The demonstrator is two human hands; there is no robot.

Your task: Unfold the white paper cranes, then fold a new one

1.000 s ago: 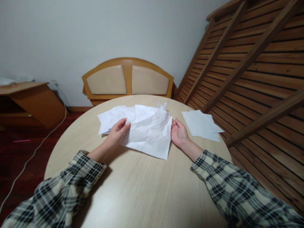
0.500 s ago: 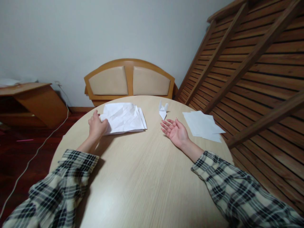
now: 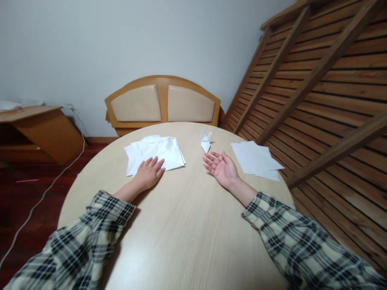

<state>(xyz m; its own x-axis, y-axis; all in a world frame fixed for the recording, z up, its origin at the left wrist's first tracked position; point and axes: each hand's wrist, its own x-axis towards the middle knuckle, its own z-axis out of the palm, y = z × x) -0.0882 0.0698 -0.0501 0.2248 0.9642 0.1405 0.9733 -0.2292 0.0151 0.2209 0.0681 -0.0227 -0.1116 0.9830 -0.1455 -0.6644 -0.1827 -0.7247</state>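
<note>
on 1 table (image 3: pixel 193 225), 2 paper piles (image 3: pixel 165 148), 1 folded figure (image 3: pixel 206 143)

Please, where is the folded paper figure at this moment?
In the head view, the figure is near the far edge of the table, slightly right of centre, between the paper pile and the loose sheets, just beyond the right hand.

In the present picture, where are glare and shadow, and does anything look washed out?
Head view: soft glare on the table, toward the camera; head view: shadow beside the left sleeve; head view: paper under the left hand looks nearly washed out.
</note>
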